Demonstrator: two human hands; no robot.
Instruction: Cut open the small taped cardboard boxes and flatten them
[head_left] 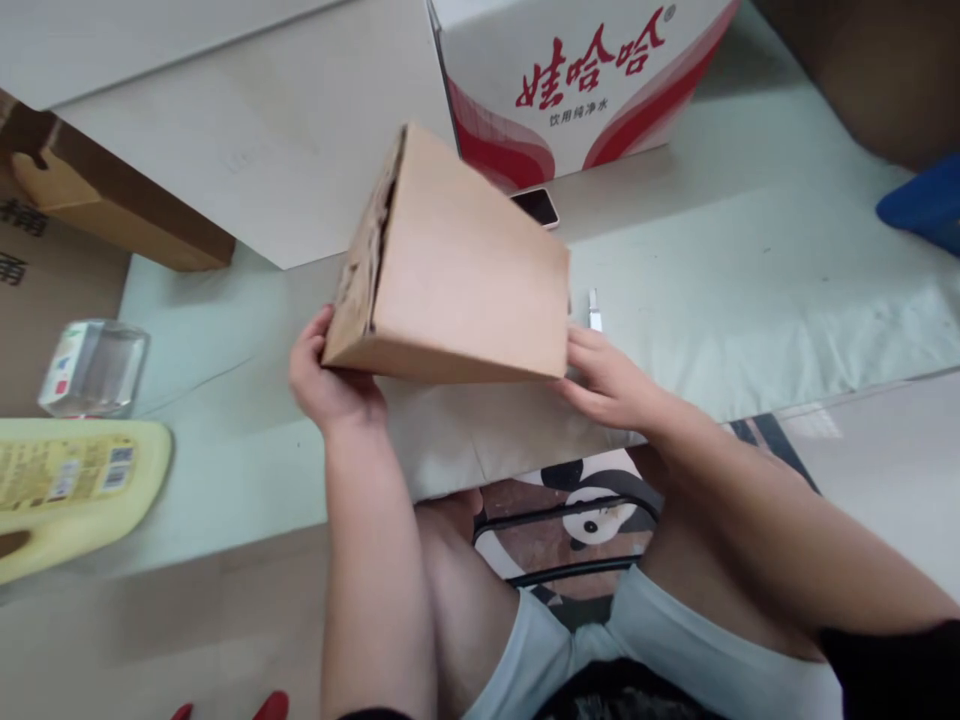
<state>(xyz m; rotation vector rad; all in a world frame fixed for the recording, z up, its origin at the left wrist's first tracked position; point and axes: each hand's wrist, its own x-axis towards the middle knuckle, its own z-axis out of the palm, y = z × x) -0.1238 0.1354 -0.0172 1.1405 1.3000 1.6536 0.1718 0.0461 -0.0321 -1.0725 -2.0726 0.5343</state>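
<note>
Between my two hands is a plain brown cardboard box (472, 270), tilted above the pale green cloth. My left hand (330, 375) grips its lower left corner, with the fingers curled round the side and partly hidden behind it. At the lower right corner, my right hand (604, 378) holds the box's edge between thumb and fingers. The left face of the box has a torn, rough edge. Just beyond my right fingers lies a small white and silver object (594, 310) that I cannot make out.
A white and red carton (577, 100) stands at the back, with a phone (536, 207) before it. To its left is a large white box (262, 130). A clear plastic container (97, 368) and a yellow bottle (82, 490) lie left. A blue object (926, 205) sits far right.
</note>
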